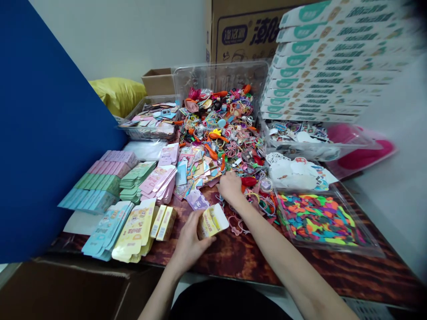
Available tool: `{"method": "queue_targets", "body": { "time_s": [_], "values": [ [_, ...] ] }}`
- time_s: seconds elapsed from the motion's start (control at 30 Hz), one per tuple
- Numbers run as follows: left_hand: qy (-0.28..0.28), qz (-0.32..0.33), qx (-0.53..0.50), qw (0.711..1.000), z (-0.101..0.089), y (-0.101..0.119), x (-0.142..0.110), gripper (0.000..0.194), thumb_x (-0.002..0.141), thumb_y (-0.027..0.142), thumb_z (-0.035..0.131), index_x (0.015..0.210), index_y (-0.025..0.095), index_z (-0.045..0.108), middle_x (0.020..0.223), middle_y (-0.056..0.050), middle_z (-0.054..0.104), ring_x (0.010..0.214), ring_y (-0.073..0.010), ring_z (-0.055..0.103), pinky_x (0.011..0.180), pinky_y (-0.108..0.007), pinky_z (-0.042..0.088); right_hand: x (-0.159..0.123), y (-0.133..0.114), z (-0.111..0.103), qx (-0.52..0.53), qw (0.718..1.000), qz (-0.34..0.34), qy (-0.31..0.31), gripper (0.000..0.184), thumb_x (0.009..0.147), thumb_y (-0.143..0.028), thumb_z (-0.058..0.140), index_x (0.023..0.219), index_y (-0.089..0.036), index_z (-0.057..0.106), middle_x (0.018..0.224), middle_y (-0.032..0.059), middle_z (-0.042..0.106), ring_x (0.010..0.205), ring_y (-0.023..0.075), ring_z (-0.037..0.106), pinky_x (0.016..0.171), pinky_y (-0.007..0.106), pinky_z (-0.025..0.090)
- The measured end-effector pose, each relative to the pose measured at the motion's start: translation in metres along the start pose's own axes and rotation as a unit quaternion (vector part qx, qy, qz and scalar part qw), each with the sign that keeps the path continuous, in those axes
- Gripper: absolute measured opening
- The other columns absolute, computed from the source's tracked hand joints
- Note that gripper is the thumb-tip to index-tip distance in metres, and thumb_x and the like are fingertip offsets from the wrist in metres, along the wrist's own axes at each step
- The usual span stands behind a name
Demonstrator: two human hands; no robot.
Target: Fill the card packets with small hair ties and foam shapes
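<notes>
Over brown tabletop, open yellow printed box.

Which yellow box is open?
The yellow box in the left hand: its white flap sticks out; the two yellow boxes left of it look closed.

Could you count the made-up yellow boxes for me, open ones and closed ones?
Open yellow box, held in the left hand: 1
Closed yellow boxes, beside the flat yellow cartons: 2
Total: 3
</notes>
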State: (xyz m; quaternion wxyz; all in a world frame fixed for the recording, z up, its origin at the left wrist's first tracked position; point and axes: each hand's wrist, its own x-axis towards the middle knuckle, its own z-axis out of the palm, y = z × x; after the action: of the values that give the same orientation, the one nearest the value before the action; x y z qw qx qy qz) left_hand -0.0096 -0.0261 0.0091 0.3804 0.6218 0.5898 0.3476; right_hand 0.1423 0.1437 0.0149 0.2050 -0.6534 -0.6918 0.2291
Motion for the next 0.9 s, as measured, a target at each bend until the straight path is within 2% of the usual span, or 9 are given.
{"method": "queue_targets", "body": {
  "time_s": [0.17, 0.3, 0.33, 0.4, 0.47, 0.57, 0.63, 0.77, 0.9],
  "values": [
    [0.038, -0.001, 0.015, 0.999, -0.010, -0.011, -0.003, 0.066, 0.069, 0.015, 0.074, 0.129, 0.020, 0.047, 0.132, -0.011, 0.057, 0.125, -0.0290, 0.054, 0.107, -0.044, 0.041, 0.009, 0.008, -0.020, 0.117, 0.992, -0.001, -0.052, 0.012, 0.073, -0.025, 0.068, 0.066, -0.017, 0.066, 0.078, 0.0096, 0.071, 0.086, 0.0260, 0.066, 0.079, 0.036, 0.049],
    [0.042, -0.009, 0.001, 0.999, -0.016, -0.015, -0.006, 0.064, 0.070, 0.018, 0.075, 0.128, 0.020, 0.049, 0.130, -0.010, 0.058, 0.123, -0.0287, 0.055, 0.106, -0.043, 0.043, -0.003, 0.028, -0.057, 0.260, 0.963, -0.018, -0.062, 0.029, 0.083, -0.048, 0.055, 0.084, -0.020, 0.064, 0.092, 0.0074, 0.073, 0.082, 0.0205, 0.067, 0.073, 0.033, 0.053],
    [0.041, -0.010, -0.004, 0.999, -0.016, -0.015, -0.007, 0.064, 0.070, 0.018, 0.075, 0.128, 0.020, 0.049, 0.131, -0.010, 0.058, 0.123, -0.0286, 0.056, 0.105, -0.042, 0.044, -0.007, 0.033, -0.065, 0.326, 0.943, -0.018, -0.070, 0.031, 0.083, -0.051, 0.054, 0.085, -0.021, 0.063, 0.094, 0.0076, 0.073, 0.084, 0.0208, 0.068, 0.072, 0.033, 0.053],
    [0.040, -0.012, -0.010, 0.999, -0.016, -0.015, -0.007, 0.065, 0.069, 0.018, 0.075, 0.129, 0.021, 0.049, 0.131, -0.010, 0.058, 0.124, -0.0287, 0.056, 0.104, -0.042, 0.044, -0.017, 0.042, -0.075, 0.486, 0.869, 0.000, -0.089, 0.031, 0.078, -0.053, 0.062, 0.084, -0.023, 0.061, 0.092, 0.0073, 0.072, 0.082, 0.0220, 0.068, 0.067, 0.035, 0.054],
    [0.042, -0.013, -0.010, 0.999, -0.015, -0.016, -0.006, 0.065, 0.069, 0.019, 0.075, 0.129, 0.021, 0.049, 0.131, -0.010, 0.058, 0.124, -0.0293, 0.055, 0.104, -0.043, 0.044, -0.025, 0.050, -0.077, 0.529, 0.843, 0.008, -0.094, 0.032, 0.075, -0.056, 0.063, 0.085, -0.025, 0.060, 0.087, 0.0059, 0.071, 0.071, 0.0201, 0.065, 0.057, 0.032, 0.050],
    [0.042, -0.010, -0.007, 0.999, -0.014, -0.016, -0.006, 0.064, 0.070, 0.020, 0.076, 0.128, 0.019, 0.049, 0.131, -0.011, 0.058, 0.124, -0.0300, 0.055, 0.106, -0.044, 0.043, -0.032, 0.057, -0.071, 0.416, 0.906, -0.004, -0.076, 0.035, 0.080, -0.059, 0.053, 0.086, -0.025, 0.058, 0.076, 0.0031, 0.065, 0.048, 0.0134, 0.048, 0.043, 0.026, 0.036],
    [0.035, -0.013, -0.007, 0.999, -0.014, -0.015, -0.006, 0.064, 0.071, 0.020, 0.076, 0.129, 0.019, 0.049, 0.132, -0.011, 0.058, 0.125, -0.0298, 0.055, 0.106, -0.044, 0.042, -0.034, 0.057, -0.065, 0.344, 0.936, -0.011, -0.068, 0.031, 0.081, -0.054, 0.054, 0.084, -0.024, 0.060, 0.071, 0.0017, 0.063, 0.045, 0.0120, 0.042, 0.043, 0.025, 0.033],
    [0.018, -0.019, -0.008, 1.000, -0.012, -0.011, -0.006, 0.066, 0.071, 0.019, 0.075, 0.131, 0.020, 0.048, 0.133, -0.011, 0.057, 0.124, -0.0289, 0.054, 0.106, -0.043, 0.042, -0.034, 0.052, -0.056, 0.183, 0.981, -0.036, -0.048, 0.006, 0.074, -0.025, 0.064, 0.077, -0.021, 0.067, 0.080, 0.0051, 0.067, 0.070, 0.0193, 0.059, 0.067, 0.031, 0.044],
    [0.014, -0.003, -0.016, 1.000, -0.009, -0.007, -0.007, 0.068, 0.069, 0.017, 0.076, 0.131, 0.021, 0.049, 0.131, -0.010, 0.058, 0.123, -0.0288, 0.055, 0.107, -0.042, 0.042, -0.031, 0.048, -0.061, 0.095, 0.993, -0.053, -0.037, 0.010, 0.071, -0.012, 0.059, 0.067, -0.019, 0.066, 0.082, 0.0072, 0.067, 0.083, 0.0234, 0.062, 0.082, 0.034, 0.043]
  ]
}}
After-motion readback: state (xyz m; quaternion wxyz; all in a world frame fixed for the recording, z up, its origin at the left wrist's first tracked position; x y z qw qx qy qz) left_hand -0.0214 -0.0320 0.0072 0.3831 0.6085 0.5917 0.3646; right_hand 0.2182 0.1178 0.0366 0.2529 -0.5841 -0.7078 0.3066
